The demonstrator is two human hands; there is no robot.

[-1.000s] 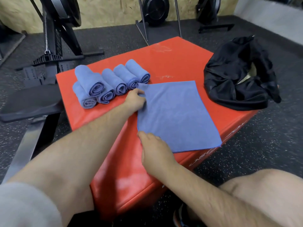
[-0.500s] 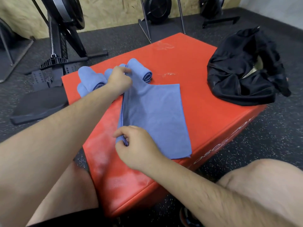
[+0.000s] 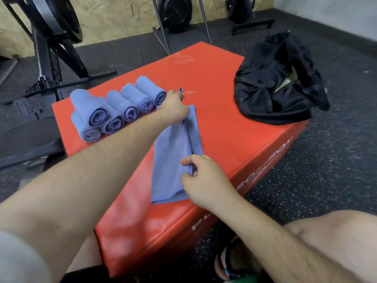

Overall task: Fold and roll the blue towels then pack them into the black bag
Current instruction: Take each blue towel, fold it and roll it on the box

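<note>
Blue towels rolled and piled at left on red padded box, left hand pinching far end of half-folded towel (lying flat mid-box), right hand pinching near end, black bag crumpled on right corner.

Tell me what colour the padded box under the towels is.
The padded box is red, with white lettering on its side; the head view shows it plainly.

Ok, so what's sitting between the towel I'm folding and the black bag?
Nothing. In the head view, only the bare top of the red box lies between the half-folded towel and the black bag.
</note>
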